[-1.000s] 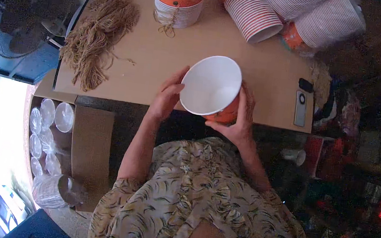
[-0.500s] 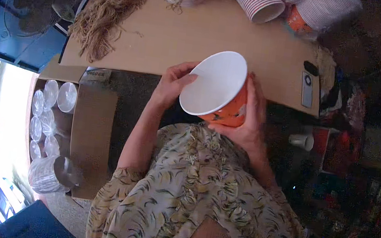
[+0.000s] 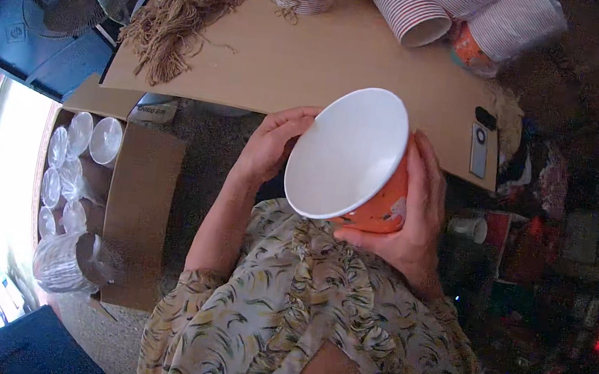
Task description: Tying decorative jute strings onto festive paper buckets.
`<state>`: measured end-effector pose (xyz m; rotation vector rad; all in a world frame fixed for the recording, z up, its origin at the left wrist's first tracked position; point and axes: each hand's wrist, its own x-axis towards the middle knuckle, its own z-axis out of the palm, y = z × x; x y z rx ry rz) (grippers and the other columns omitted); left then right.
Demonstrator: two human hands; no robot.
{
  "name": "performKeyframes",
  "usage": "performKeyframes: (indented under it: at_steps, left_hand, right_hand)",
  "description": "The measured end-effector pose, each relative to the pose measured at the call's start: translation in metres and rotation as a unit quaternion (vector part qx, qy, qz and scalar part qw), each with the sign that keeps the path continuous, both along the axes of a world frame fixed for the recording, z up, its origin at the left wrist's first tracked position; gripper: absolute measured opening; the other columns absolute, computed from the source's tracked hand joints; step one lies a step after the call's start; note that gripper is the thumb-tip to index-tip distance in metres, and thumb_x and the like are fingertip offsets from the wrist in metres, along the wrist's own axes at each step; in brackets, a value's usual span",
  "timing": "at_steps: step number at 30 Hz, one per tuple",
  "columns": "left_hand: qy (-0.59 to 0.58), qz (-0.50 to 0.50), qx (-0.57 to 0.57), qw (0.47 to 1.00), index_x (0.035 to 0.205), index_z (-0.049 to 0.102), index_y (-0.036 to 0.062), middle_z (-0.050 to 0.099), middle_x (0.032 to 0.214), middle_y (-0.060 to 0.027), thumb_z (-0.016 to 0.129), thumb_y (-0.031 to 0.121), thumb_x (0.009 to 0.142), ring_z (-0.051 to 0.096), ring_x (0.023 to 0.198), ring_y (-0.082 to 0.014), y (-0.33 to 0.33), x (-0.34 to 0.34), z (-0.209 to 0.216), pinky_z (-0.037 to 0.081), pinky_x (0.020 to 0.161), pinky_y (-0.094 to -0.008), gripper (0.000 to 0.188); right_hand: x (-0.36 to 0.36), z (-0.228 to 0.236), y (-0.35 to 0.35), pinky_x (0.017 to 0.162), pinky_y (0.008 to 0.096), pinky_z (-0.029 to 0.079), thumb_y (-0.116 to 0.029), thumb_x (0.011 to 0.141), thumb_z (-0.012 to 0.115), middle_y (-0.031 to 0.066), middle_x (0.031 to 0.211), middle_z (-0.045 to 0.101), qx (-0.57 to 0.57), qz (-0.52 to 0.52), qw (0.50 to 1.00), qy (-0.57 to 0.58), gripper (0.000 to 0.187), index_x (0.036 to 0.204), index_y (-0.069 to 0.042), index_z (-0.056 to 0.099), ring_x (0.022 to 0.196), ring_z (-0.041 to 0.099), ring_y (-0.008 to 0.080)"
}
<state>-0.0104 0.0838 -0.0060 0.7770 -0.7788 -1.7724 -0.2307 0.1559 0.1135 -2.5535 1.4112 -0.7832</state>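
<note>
Just below the near edge of the cardboard sheet (image 3: pixel 315 68), toward its right end, I hold the orange paper bowl (image 3: pixel 353 156) tilted, its white inside facing up at me. My right hand (image 3: pixel 405 216) wraps the bowl's orange wall from beneath and the right, fingers closed firmly on it; my left hand (image 3: pixel 275 142) sits at the left rim, fingers curled so the tips touch the edge, though I cannot tell whether they pinch anything there. To work the rim well, I judge I should keep the right grip light enough not to dent the paper wall, and turn the bowl rather than shift the left fingers. On the sheet's far left lies the bundle of brown twine (image 3: pixel 182 16); stacked striped cups (image 3: pixel 414 5) lie at its far right.
</note>
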Motion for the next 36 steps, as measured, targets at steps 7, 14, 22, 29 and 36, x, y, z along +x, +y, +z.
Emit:
performKeyframes:
  at_steps: [7, 14, 22, 29, 36]
  left_hand:
    - [0.04, -0.019, 0.028, 0.999, 0.122, 0.059, -0.0045, 0.067, 0.109, -0.0107, 0.05, 0.014, 0.094, 0.064, 0.096, -0.0171, -0.015, 0.0, 0.0, 0.05, 0.086, -0.029, 0.035]
    - [0.067, -0.043, 0.025, 0.997, 0.125, 0.055, -0.0046, 0.066, 0.109, -0.0103, 0.051, 0.018, 0.093, 0.063, 0.099, -0.0168, -0.042, -0.004, -0.005, 0.05, 0.087, -0.0286, 0.039]
    - [0.008, -0.098, 0.006, 0.995, 0.119, 0.059, 0.0017, 0.066, 0.104, -0.0037, 0.059, 0.012, 0.09, 0.062, 0.091, -0.0109, -0.076, -0.019, 0.002, 0.05, 0.083, -0.0264, 0.031]
    - [-0.093, -0.089, -0.061, 0.99, 0.114, 0.061, 0.0029, 0.067, 0.104, -0.0027, 0.064, 0.009, 0.091, 0.062, 0.088, -0.0079, -0.096, -0.02, 0.002, 0.051, 0.077, -0.025, 0.024]
    - [-0.11, -0.039, -0.078, 0.99, 0.113, 0.061, 0.0017, 0.068, 0.099, -0.003, 0.062, 0.008, 0.093, 0.062, 0.085, -0.0072, -0.1, -0.009, -0.002, 0.052, 0.074, -0.0242, 0.021]
  right_hand:
    - [0.001, 0.002, -0.01, 0.11, 0.0492, 0.032, -0.037, 0.04, 0.095, 0.0258, 0.148, 0.032, -0.009, -0.003, 1.0, 0.02, 0.132, 0.145, 0.003, 0.028, 0.134, 0.037, 0.0408]
    - [-0.008, -0.01, -0.04, 0.112, 0.0472, 0.031, -0.029, 0.039, 0.097, 0.0228, 0.149, 0.032, 0.034, -0.012, 0.997, -0.069, 0.134, 0.147, 0.002, 0.024, 0.137, 0.035, 0.0373]
    - [-0.019, -0.011, -0.061, 0.112, 0.0448, 0.03, -0.026, 0.04, 0.097, 0.0208, 0.148, 0.032, 0.112, -0.031, 0.982, -0.148, 0.134, 0.147, 0.002, 0.022, 0.137, 0.035, 0.0338]
    - [-0.015, -0.007, -0.074, 0.111, 0.0499, 0.031, -0.039, 0.041, 0.096, 0.0242, 0.147, 0.033, 0.065, -0.02, 0.997, -0.032, 0.133, 0.146, 0.003, 0.025, 0.135, 0.036, 0.0402]
    - [-0.01, -0.024, -0.087, 0.108, 0.0526, 0.033, -0.045, 0.042, 0.094, 0.0269, 0.146, 0.034, 0.012, 0.023, 1.0, -0.009, 0.13, 0.145, 0.002, 0.03, 0.132, 0.038, 0.0433]
